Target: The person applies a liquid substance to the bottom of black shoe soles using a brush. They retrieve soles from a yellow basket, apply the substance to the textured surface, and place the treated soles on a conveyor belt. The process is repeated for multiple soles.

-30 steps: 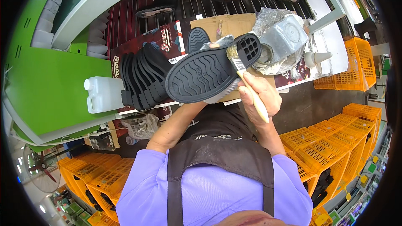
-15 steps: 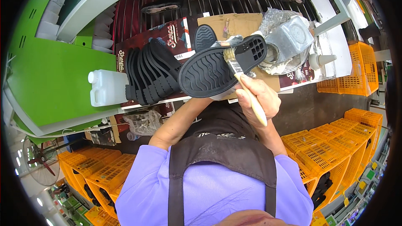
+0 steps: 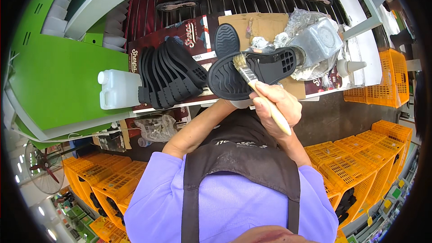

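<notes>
A black shoe sole (image 3: 227,76) is held up over the bench edge, its ridged face toward me. My left hand (image 3: 240,103) supports it from beneath; the sole hides most of its fingers. In my right hand (image 3: 282,103) is a paintbrush (image 3: 270,103), gripped by its pale wooden handle. The bristles touch the sole's face near its middle, at the far edge. Just beyond lies another black sole (image 3: 226,40). Several more soles (image 3: 168,76) lean together in a row to the left. An open-necked translucent plastic container (image 3: 320,41) lies on its side in crumpled plastic to the right.
A white jug (image 3: 120,89) stands left of the row, beside a green panel (image 3: 67,81). A small nozzle bottle (image 3: 350,67) lies at right. Cardboard (image 3: 256,22) covers part of the bench. Black boots (image 3: 180,3) rest on the rods behind. Orange crates (image 3: 346,162) stand on both sides.
The sole has shifted right and slightly down relative to the bench. The brush tip has moved along it toward its broad left end. Both hands keep their hold.
</notes>
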Tool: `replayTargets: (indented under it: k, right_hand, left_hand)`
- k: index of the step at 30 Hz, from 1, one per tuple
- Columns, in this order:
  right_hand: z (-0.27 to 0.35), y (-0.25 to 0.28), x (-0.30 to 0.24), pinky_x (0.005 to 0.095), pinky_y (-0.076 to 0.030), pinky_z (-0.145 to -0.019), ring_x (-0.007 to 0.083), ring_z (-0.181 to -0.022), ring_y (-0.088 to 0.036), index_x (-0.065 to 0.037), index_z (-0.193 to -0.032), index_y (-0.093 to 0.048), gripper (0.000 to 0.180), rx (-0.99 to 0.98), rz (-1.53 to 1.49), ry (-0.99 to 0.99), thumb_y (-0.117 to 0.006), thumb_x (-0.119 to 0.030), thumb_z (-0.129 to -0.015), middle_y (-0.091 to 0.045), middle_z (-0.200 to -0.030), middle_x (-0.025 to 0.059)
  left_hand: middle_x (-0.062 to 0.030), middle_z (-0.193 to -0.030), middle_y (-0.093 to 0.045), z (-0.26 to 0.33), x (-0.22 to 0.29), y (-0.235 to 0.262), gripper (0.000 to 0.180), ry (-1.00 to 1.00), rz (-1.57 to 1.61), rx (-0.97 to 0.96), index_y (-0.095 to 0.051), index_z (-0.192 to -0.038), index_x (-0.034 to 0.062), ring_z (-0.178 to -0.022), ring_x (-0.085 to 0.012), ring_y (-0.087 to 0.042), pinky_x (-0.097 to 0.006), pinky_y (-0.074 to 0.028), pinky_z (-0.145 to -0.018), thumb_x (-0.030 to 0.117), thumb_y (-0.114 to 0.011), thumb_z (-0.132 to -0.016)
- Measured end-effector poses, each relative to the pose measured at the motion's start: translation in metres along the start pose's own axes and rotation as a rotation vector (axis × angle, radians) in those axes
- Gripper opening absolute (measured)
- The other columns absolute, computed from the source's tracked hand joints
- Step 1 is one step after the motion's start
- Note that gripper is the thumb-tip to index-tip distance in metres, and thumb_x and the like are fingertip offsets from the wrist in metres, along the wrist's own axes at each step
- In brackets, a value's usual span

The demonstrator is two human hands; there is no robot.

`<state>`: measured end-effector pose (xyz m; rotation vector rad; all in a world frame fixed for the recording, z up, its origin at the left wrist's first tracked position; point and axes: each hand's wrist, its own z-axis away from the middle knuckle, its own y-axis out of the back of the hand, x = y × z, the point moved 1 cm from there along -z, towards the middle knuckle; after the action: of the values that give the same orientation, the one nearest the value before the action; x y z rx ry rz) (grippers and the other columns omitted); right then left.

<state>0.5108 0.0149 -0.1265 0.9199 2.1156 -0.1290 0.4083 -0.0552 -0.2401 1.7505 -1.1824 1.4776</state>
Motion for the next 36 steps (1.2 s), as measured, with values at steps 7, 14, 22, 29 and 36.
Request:
replayTargets:
  k: [7, 14, 22, 29, 36]
  right_hand:
    - [-0.003, 0.001, 0.004, 0.0274, -0.052, -0.061, 0.0193, -0.066, -0.066, 0.005, -0.1, -0.064, 0.022, -0.04, -0.074, -0.017, -0.067, -0.01, -0.085, -0.069, -0.08, 0.0158]
    - [-0.013, 0.009, 0.006, 0.0275, -0.053, -0.061, 0.0198, -0.066, -0.067, 0.005, -0.098, -0.064, 0.021, -0.13, -0.092, -0.009, -0.067, -0.01, -0.084, -0.069, -0.078, 0.0149]
    - [-0.024, 0.02, 0.014, 0.0269, -0.052, -0.06, 0.0196, -0.065, -0.067, 0.005, -0.096, -0.065, 0.02, -0.211, -0.03, 0.056, -0.066, -0.011, -0.085, -0.069, -0.078, 0.014]
    - [-0.036, 0.038, 0.03, 0.0279, -0.052, -0.058, 0.0219, -0.066, -0.067, 0.004, -0.094, -0.065, 0.02, -0.214, 0.011, 0.059, -0.071, -0.001, -0.076, -0.069, -0.084, 0.0147]
    - [-0.035, 0.051, 0.054, 0.0273, -0.052, -0.06, 0.0215, -0.068, -0.067, 0.005, -0.095, -0.066, 0.02, -0.165, 0.102, 0.042, -0.072, 0.001, -0.076, -0.069, -0.084, 0.0141]
  left_hand:
    - [-0.0091, -0.123, -0.051, 0.002, 0.002, -0.004, 0.053, 0.099, 0.13, -0.103, -0.046, -0.126, 0.0078, -0.117, -0.0228, -0.048, -0.036, -0.037, -0.101, 0.03, -0.066, -0.083]
    - [-0.0078, -0.12, -0.054, 0.005, 0.01, -0.007, 0.049, 0.139, 0.141, -0.185, -0.05, -0.123, 0.0097, -0.114, -0.0215, -0.051, -0.035, -0.039, -0.099, 0.031, -0.067, -0.082]
    - [-0.0094, -0.107, -0.061, 0.013, 0.006, -0.011, 0.037, -0.214, -0.339, -0.266, -0.058, -0.113, 0.009, -0.104, -0.0239, -0.057, -0.037, -0.047, -0.085, 0.023, -0.068, -0.081]
    - [-0.0106, -0.122, -0.057, 0.009, 0.048, 0.0, 0.05, 0.125, -0.118, -0.588, -0.05, -0.128, 0.0041, -0.114, -0.0202, -0.054, -0.037, -0.046, -0.095, 0.016, -0.068, -0.083]
    - [-0.0096, -0.119, -0.057, 0.013, 0.058, 0.01, 0.054, 0.369, 0.334, -0.443, -0.044, -0.13, 0.0, -0.11, -0.0176, -0.053, -0.033, -0.041, -0.096, 0.024, -0.064, -0.086]
